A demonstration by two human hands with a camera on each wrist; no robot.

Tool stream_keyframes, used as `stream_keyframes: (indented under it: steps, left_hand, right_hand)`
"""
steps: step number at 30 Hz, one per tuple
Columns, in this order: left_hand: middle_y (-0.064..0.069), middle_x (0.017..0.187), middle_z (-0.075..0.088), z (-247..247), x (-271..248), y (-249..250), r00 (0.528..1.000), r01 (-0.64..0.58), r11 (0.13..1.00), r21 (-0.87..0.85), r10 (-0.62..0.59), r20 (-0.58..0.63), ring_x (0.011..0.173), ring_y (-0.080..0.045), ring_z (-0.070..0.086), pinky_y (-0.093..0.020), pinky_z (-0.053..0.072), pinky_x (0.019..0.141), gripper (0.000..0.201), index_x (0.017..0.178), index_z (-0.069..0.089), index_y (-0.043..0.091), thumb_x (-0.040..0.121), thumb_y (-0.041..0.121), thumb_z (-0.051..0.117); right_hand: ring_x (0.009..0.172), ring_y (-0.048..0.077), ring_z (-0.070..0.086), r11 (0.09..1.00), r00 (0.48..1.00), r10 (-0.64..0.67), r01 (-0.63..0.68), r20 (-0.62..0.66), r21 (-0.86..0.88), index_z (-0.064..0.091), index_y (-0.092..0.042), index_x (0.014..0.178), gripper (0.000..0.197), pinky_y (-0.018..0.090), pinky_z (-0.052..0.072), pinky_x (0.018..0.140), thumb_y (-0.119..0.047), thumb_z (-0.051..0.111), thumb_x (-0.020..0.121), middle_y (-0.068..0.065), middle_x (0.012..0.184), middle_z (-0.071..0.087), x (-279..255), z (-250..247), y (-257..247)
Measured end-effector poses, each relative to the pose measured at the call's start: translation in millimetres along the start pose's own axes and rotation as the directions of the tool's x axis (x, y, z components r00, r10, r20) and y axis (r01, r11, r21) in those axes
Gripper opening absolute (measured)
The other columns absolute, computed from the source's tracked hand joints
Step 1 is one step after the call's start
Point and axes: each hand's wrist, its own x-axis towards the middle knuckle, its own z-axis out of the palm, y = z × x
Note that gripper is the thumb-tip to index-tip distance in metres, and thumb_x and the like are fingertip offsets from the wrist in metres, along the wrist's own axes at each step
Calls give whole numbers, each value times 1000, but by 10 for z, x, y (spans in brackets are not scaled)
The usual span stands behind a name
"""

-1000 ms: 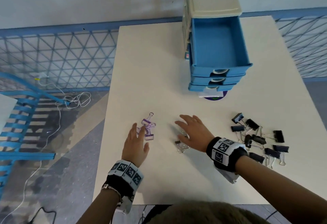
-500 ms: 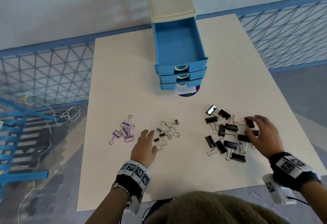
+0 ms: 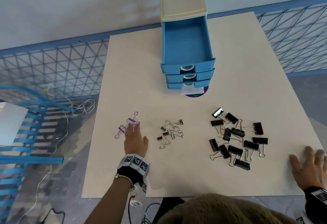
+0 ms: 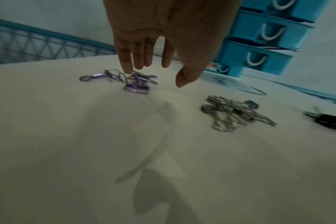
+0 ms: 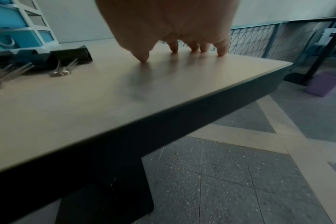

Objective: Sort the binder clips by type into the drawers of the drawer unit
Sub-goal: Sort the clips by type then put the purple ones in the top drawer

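Purple clips (image 3: 127,125): a small cluster at the left of the table (image 3: 177,179), lying flat, well apart from the drawer unit.
Left hand (image 3: 135,143): stretched forward with straight, loosely spread fingers; in the left wrist view the fingertips (image 4: 127,69) reach the near edge of the purple clips, holding none.
Small clips (image 3: 170,132): a tangle of little dark and silver clips just right of the left hand, near its thumb, not touched.
Drawer unit (image 3: 185,38): at the far middle of the table, cream top, three blue drawers; the top drawer (image 3: 185,47) is pulled out.
Black clips (image 3: 237,137): the largest pile, right of centre, between the small clips and the right hand.
Right hand (image 3: 311,167): at the table's near right corner, apart from the black clips, fingers spread, fingertips (image 5: 222,52) pressing the bare tabletop, holding nothing.
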Motion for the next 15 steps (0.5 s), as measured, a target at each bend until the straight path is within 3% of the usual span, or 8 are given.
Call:
stream_keyframes:
  steps: [4, 12, 15]
  left_hand:
    - [-20, 138, 32, -135, 236, -181, 998, 55, 997, -53, -57, -35, 123, -37, 34, -48, 41, 94, 55, 133, 37, 11, 82, 7, 57]
    - [-10, 150, 20, -233, 539, -297, 991, -67, 991, 112, 53, 120, 136, -28, 22, -45, 42, 96, 59, 141, 28, 20, 88, 16, 53]
    - [-11, 143, 30, -225, 602, -301, 976, -100, 984, 149, 68, 206, 127, -30, 35, -43, 46, 90, 51, 136, 37, 20, 87, 13, 51]
  right_hand:
    - [129, 48, 24, 998, 996, 42, -46, 78, 45, 24, -11, 131, 107, 64, 28, 103, -90, 7, 60, 27, 142, 23, 113, 103, 131]
    - [133, 44, 20, 995, 982, 72, -82, 172, 54, 23, -12, 134, 114, 63, 26, 106, -93, 5, 55, 25, 146, 22, 247, 184, 262]
    - [134, 44, 21, 993, 980, 82, -96, 180, 68, 21, -14, 134, 114, 63, 25, 106, -94, 6, 54, 24, 147, 20, 250, 211, 279]
